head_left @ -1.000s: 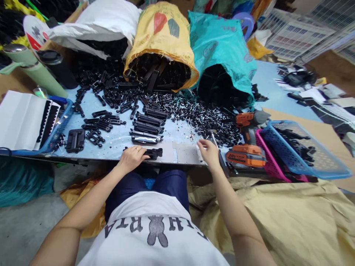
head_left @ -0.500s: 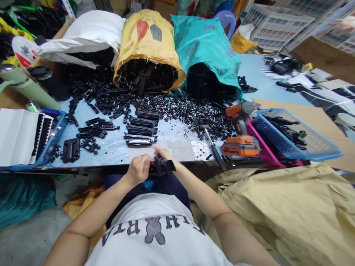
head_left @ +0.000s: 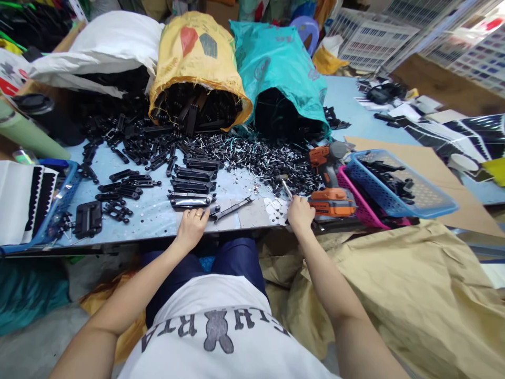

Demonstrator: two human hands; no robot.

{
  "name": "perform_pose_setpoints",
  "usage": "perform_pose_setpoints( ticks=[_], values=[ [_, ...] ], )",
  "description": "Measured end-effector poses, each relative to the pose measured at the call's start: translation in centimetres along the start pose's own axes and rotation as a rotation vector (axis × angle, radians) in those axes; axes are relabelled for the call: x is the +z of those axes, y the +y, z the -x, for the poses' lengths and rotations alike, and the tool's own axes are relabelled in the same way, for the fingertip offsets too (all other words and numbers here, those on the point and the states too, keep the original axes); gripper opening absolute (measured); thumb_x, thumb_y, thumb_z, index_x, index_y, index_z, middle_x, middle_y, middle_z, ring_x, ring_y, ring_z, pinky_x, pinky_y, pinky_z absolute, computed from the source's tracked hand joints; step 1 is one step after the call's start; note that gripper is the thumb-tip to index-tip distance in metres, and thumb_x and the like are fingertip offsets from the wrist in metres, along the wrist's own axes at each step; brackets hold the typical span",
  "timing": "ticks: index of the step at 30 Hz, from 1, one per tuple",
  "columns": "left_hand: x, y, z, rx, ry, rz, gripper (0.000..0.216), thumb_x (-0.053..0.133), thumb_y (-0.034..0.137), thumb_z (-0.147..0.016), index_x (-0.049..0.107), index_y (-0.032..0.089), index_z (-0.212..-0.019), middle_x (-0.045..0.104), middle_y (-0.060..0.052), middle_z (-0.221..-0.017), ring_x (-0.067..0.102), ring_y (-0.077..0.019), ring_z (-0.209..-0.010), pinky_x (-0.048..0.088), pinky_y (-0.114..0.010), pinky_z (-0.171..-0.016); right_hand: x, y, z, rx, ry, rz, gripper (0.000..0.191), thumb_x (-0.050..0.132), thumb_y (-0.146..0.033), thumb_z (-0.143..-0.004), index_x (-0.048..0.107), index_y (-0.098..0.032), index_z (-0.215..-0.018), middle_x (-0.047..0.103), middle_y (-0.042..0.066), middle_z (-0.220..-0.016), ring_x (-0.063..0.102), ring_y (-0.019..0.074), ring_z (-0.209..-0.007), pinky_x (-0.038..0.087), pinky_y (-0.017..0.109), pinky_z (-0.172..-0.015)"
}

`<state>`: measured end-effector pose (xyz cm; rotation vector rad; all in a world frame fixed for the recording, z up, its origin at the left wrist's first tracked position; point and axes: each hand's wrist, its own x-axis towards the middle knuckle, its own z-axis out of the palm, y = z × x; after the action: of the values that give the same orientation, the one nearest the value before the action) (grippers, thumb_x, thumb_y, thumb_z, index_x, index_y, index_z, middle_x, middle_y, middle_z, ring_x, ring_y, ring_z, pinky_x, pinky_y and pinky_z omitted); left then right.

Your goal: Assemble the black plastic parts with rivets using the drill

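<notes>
My left hand (head_left: 192, 229) is at the front edge of the table, closed on the end of a slim black plastic bar (head_left: 214, 209); the fingers hide part of it. Just to its right, another black bar (head_left: 233, 209) lies slanted on the cardboard. My right hand (head_left: 301, 213) is wrapped around the handle of a small hammer (head_left: 286, 187), whose head points away from me. White round discs (head_left: 275, 209) lie beside that hand. Behind my left hand several black bars (head_left: 193, 187) lie stacked in a row.
An orange cordless drill (head_left: 330, 181) stands right of the hammer, next to a blue basket (head_left: 406, 181) of black parts. Small screw-like pieces (head_left: 260, 160) cover the middle. Yellow (head_left: 197, 52) and teal (head_left: 276, 68) sacks stand behind. A black bracket (head_left: 88, 218) lies left.
My hands were together at the table edge around a black part. They have parted: the left is on a bar, and the right has moved right and taken hold of the hammer.
</notes>
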<state>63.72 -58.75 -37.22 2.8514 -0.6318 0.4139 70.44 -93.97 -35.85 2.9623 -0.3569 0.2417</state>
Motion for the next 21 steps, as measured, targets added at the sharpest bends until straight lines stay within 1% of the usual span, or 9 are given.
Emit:
perform_pose_setpoints(
  ticks=[4,6,8,9,11,13,16,18,21],
  values=[
    [0.1,0.2,0.2,-0.021,-0.075,-0.059,0.042,0.034,0.007,-0.086,0.052,0.014,-0.123,0.060,-0.016,-0.107,0.054,-0.0260,-0.086,0.036,-0.040,-0.068,-1.6,-0.6,-0.3,0.029,-0.021,-0.191,0.036,0.030,-0.019,-0.088,0.056,-0.007,-0.110,0.058,0.021,-0.101,0.059,0.0283,-0.088,0.044,0.037,-0.070],
    [0.2,0.4,0.0,-0.031,-0.078,-0.056,0.042,0.034,0.007,-0.086,0.052,0.014,-0.124,0.060,-0.017,-0.108,0.054,-0.0262,-0.086,0.035,-0.040,-0.067,-3.8,-1.7,0.4,-0.019,-0.099,-0.416,0.038,0.034,-0.026,-0.089,0.058,-0.009,-0.113,0.063,0.016,-0.090,0.060,0.0248,-0.078,0.046,0.035,-0.068],
    [0.3,0.5,0.0,-0.041,-0.074,-0.060,0.042,0.034,0.008,-0.086,0.052,0.015,-0.123,0.060,-0.017,-0.108,0.054,-0.0255,-0.086,0.035,-0.040,-0.068,-6.6,-3.0,1.8,-0.136,-0.152,-0.645,0.040,0.036,-0.033,-0.090,0.058,-0.014,-0.117,0.064,0.009,-0.079,0.060,0.0211,-0.068,0.047,0.033,-0.066],
    [0.3,0.5,0.0,-0.043,-0.073,-0.066,0.042,0.034,0.008,-0.086,0.052,0.016,-0.123,0.060,-0.016,-0.108,0.054,-0.0251,-0.086,0.035,-0.040,-0.068,-8.0,-3.8,2.8,-0.208,-0.133,-0.728,0.042,0.037,-0.036,-0.090,0.056,-0.017,-0.121,0.065,0.007,-0.079,0.060,0.0199,-0.067,0.047,0.032,-0.067],
    [0.4,0.6,0.0,-0.049,-0.073,-0.075,0.041,0.034,0.008,-0.087,0.052,0.016,-0.123,0.060,-0.016,-0.108,0.054,-0.0246,-0.086,0.035,-0.040,-0.069,-10.2,-5.3,5.0,-0.330,-0.006,-0.805,0.045,0.037,-0.039,-0.091,0.049,-0.021,-0.130,0.065,0.007,-0.089,0.060,0.0192,-0.075,0.048,0.032,-0.073],
    [0.4,0.6,0.1,-0.060,-0.077,-0.064,0.042,0.034,0.008,-0.087,0.052,0.016,-0.124,0.059,-0.017,-0.109,0.054,-0.0248,-0.086,0.035,-0.040,-0.069,-11.3,-6.8,7.3,-0.421,0.066,-0.765,0.046,0.032,-0.037,-0.093,0.044,-0.021,-0.135,0.064,0.008,-0.092,0.060,0.0195,-0.080,0.047,0.032,-0.076],
    [0.3,0.8,0.3,-0.071,-0.103,-0.073,0.042,0.034,0.009,-0.088,0.050,0.016,-0.126,0.059,-0.016,-0.110,0.054,-0.0252,-0.089,0.035,-0.040,-0.070,-10.8,-8.2,9.7,-0.561,-0.105,-0.568,0.045,0.029,-0.032,-0.095,0.046,-0.019,-0.134,0.062,0.008,-0.078,0.059,0.0193,-0.070,0.045,0.030,-0.067],
    [0.0,0.9,0.3,-0.062,-0.131,-0.109,0.042,0.033,0.009,-0.089,0.048,0.015,-0.127,0.058,-0.016,-0.111,0.054,-0.0251,-0.090,0.035,-0.040,-0.071,-10.0,-8.1,9.9,-0.597,-0.209,-0.460,0.043,0.031,-0.031,-0.095,0.047,-0.020,-0.133,0.061,0.007,-0.076,0.059,0.0186,-0.067,0.043,0.028,-0.064],
    [-0.7,1.0,-0.3,-0.058,-0.178,-0.131,0.042,0.033,0.009,-0.089,0.044,0.013,-0.129,0.058,-0.015,-0.111,0.054,-0.0245,-0.091,0.036,-0.038,-0.072,-9.1,-6.8,7.6,-0.501,-0.121,-0.403,0.043,0.031,-0.033,-0.095,0.043,-0.023,-0.136,0.062,0.008,-0.082,0.058,0.0192,-0.071,0.041,0.028,-0.064]
  ],
)
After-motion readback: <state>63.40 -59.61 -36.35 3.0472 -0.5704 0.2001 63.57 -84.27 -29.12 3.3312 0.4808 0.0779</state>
